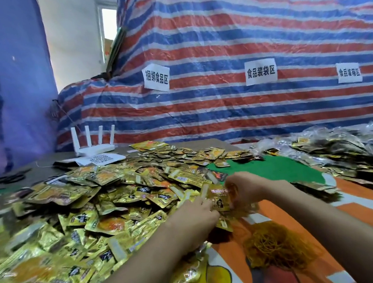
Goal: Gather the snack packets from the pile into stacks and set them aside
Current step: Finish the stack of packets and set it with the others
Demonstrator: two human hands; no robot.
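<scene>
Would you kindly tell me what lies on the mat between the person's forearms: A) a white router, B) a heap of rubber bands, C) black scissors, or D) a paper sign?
B: a tangled heap of tan rubber bands lies on the orange mat between the forearms.

Signs, white paper, on striped tarp (215, 33), left to right:
- Left sign (156, 77): 捆绑食品区.
- Middle sign (260, 71): 食品装袋区.
- Right sign (349, 72): 食品装箱区, somewhat blurred.

White sheet (101, 158) on worktop (41, 163): printed QR code, no legible words.

Packets (221, 196): print too blurred to read.
</scene>
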